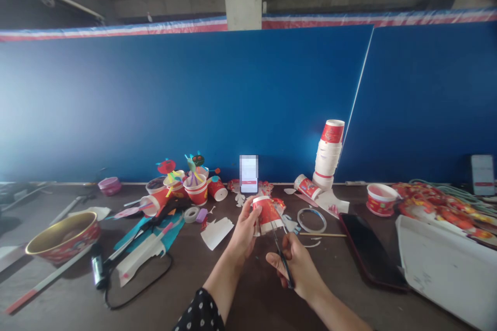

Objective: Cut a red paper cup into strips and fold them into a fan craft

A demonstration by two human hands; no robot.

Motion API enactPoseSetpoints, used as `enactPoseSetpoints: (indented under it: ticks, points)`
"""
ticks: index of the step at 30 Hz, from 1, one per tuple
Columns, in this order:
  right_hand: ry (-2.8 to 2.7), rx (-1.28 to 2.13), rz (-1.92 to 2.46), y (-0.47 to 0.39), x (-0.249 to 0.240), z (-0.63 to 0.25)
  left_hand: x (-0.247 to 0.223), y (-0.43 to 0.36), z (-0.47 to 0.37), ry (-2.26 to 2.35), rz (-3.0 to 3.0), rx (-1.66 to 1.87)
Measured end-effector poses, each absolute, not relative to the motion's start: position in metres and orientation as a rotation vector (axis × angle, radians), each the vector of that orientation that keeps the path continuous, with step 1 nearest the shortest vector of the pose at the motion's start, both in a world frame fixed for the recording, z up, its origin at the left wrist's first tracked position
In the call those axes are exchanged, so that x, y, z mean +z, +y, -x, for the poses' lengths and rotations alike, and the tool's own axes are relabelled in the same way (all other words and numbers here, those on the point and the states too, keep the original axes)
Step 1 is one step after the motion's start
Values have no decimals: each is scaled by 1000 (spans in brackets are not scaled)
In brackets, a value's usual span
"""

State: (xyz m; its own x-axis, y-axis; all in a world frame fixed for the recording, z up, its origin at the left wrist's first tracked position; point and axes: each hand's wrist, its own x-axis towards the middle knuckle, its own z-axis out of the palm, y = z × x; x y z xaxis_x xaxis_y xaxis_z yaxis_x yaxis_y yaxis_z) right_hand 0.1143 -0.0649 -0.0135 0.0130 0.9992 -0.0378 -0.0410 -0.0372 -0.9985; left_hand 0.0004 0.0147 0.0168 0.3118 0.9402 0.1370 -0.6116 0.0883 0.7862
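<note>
Left grip (246, 226) is pinching a red paper cup (268, 212) between thumb and fingers, pretty snug, just below the middle of the frame, while the right grip (298, 265) is curling around the handles of some black scissors (286, 267). How far apart the blades are sitting, I honestly can't tell. Behind all that, a huge blue partition (248, 88) is filling the middle of the frame, and a dark brown counter (264, 305) is running across the bottom. Over at lower right, a white tray-like thing (446, 274) is lying next to a dark tablet or phone (368, 248). Right of centre, a tall stack of cups (328, 158) is standing by the partition. As for the step, I'd say they're cutting into the red one, since the blades are meeting its lower edge. Imo the next snip is calling for a steady left hold, fingers sitting clear of the blades.
</note>
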Motion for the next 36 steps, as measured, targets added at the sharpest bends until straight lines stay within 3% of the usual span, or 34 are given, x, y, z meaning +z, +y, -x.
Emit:
enactPoseSetpoints:
  ticks: [36]
  points:
    - [-1171, 1209, 1231, -68, -2, -115, 20, 6, -8, 510, -945, 1145]
